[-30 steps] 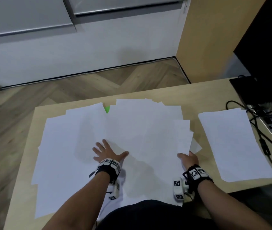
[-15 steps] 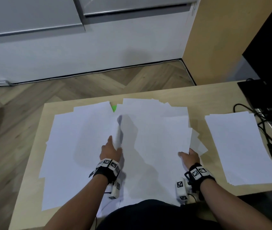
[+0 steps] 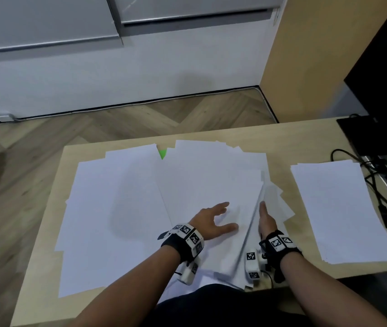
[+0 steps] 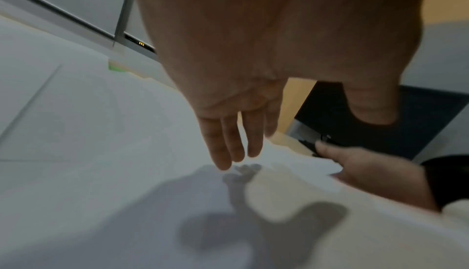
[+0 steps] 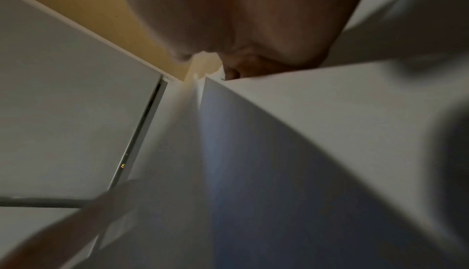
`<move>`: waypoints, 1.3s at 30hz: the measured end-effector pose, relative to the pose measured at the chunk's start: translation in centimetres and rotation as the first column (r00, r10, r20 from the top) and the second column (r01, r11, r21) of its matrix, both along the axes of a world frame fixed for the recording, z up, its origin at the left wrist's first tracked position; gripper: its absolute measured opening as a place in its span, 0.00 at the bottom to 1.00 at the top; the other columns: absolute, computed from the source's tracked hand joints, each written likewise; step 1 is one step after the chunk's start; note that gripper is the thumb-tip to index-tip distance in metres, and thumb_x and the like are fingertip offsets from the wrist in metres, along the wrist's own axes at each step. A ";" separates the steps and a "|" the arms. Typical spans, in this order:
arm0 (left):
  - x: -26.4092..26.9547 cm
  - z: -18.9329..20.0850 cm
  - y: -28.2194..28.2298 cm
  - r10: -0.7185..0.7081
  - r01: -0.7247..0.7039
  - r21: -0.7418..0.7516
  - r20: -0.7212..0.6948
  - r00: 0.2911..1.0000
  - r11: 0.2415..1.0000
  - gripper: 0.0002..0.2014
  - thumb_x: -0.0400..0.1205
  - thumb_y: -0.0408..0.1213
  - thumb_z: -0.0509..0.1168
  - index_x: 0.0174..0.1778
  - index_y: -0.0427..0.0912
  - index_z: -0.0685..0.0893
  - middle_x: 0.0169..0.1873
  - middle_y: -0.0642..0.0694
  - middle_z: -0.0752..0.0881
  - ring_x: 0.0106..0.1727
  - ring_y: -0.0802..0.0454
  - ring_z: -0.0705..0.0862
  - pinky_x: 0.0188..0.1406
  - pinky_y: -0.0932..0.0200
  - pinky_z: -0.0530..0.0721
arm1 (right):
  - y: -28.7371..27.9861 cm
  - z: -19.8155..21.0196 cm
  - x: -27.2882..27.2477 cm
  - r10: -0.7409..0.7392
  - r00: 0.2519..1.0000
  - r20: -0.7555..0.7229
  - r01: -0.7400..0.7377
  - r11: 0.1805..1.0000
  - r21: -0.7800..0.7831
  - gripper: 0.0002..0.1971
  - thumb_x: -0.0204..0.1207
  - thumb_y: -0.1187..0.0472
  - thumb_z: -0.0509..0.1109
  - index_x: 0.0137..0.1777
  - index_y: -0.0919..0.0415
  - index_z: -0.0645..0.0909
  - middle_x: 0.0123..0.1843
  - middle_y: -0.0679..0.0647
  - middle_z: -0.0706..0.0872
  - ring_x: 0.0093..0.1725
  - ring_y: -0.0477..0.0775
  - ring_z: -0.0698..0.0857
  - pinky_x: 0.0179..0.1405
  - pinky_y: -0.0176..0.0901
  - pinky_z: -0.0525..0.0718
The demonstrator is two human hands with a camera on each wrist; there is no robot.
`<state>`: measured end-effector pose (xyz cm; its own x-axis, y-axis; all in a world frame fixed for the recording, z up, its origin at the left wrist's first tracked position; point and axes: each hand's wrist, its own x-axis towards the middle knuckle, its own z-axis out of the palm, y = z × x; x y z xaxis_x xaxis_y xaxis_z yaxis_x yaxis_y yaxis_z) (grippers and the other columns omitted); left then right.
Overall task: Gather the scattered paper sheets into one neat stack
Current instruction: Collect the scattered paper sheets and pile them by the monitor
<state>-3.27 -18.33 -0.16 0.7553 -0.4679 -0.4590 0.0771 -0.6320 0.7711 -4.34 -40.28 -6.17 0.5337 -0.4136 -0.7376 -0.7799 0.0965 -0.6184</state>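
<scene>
White loose paper sheets lie fanned over our wooden table. Light, floppy, slippery, so we take edges: our right hand pinches one raised edge, our left hand spreads flat.

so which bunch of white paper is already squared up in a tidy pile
The white paper stack at the right end of the wooden table, apart from both hands. The white sheets in the middle lie fanned and overlapping.

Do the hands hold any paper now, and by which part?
The left hand holds nothing; it lies flat on the sheets. The right hand lifts their right edge; its grip is hidden.
</scene>
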 end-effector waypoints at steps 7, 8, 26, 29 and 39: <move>0.6 -1.9 1.8 0.078 -0.079 0.074 0.020 0.997 0.994 0.30 0.77 0.60 0.70 0.74 0.53 0.78 0.69 0.54 0.83 0.72 0.52 0.79 0.73 0.57 0.74 | -0.5 -4.2 -0.6 0.162 0.986 0.027 -0.163 0.986 0.026 0.52 0.42 0.35 0.89 0.68 0.54 0.78 0.65 0.52 0.87 0.60 0.56 0.87 0.65 0.59 0.83; 0.9 -2.5 2.6 0.223 -0.236 0.084 0.137 0.965 0.968 0.26 0.77 0.58 0.72 0.69 0.53 0.82 0.64 0.53 0.86 0.69 0.51 0.82 0.69 0.57 0.77 | 0.0 -3.3 -0.6 0.224 0.974 0.025 -0.223 0.974 -0.038 0.49 0.45 0.44 0.92 0.68 0.56 0.77 0.64 0.54 0.87 0.59 0.57 0.87 0.64 0.57 0.84; -0.8 -5.6 13.0 0.569 -0.573 0.566 0.209 0.795 0.593 0.61 0.72 0.68 0.69 0.86 0.41 0.38 0.87 0.42 0.42 0.86 0.37 0.41 0.84 0.38 0.53 | 2.3 -0.2 0.7 0.284 0.949 0.139 -0.260 0.951 -0.168 0.20 0.70 0.67 0.79 0.60 0.58 0.79 0.56 0.55 0.87 0.56 0.59 0.86 0.61 0.53 0.83; -1.1 -5.9 13.1 0.589 -0.612 0.528 0.238 0.772 0.589 0.57 0.75 0.65 0.69 0.87 0.42 0.40 0.87 0.44 0.46 0.87 0.40 0.44 0.84 0.41 0.54 | 1.9 0.6 0.8 0.245 0.957 0.157 -0.205 0.951 -0.233 0.17 0.71 0.66 0.76 0.59 0.60 0.80 0.60 0.55 0.87 0.56 0.58 0.85 0.61 0.50 0.82; 0.5 -2.1 12.4 0.624 -0.697 0.395 0.316 0.715 0.598 0.20 0.81 0.39 0.63 0.71 0.51 0.76 0.53 0.39 0.88 0.54 0.38 0.86 0.52 0.48 0.84 | 1.5 2.0 0.4 0.360 0.919 0.160 -0.329 0.925 -0.188 0.09 0.76 0.70 0.71 0.54 0.61 0.80 0.55 0.55 0.86 0.50 0.55 0.82 0.52 0.40 0.75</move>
